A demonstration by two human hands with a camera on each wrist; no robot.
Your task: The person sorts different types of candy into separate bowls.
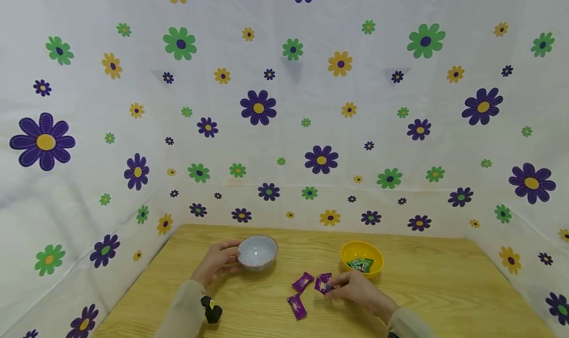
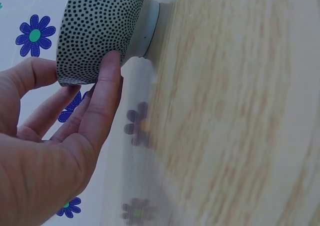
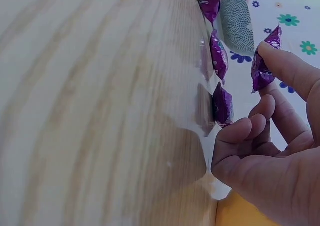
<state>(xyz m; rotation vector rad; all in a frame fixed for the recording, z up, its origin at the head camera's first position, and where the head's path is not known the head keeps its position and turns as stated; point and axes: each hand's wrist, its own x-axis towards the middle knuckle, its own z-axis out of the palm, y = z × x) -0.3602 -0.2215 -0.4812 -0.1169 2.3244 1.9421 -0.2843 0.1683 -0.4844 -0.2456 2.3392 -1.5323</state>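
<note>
Your right grip point(image 1: 357, 289) pinches a candy point(image 3: 260, 77) above the surface point(image 1: 422, 264), your left grip point(image 1: 219, 262) holds the left bowl point(image 1: 258, 251); judged light and slick-wrapped, the candy is best pinched mid-body.

- Wood-grain bench point(image 1: 249, 311)
- At its left, a dotted bowl point(image 1: 258, 251)
- At its right, a yellow bowl point(image 1: 362, 248)
- Nearer the front, between them, three purple-wrapped candies point(image 1: 297, 307)

Both forearms point(image 1: 183, 311) are extended from the near side; the left grip point(image 1: 219, 263) is curved, the right grip point(image 1: 359, 290) pinched.
</note>
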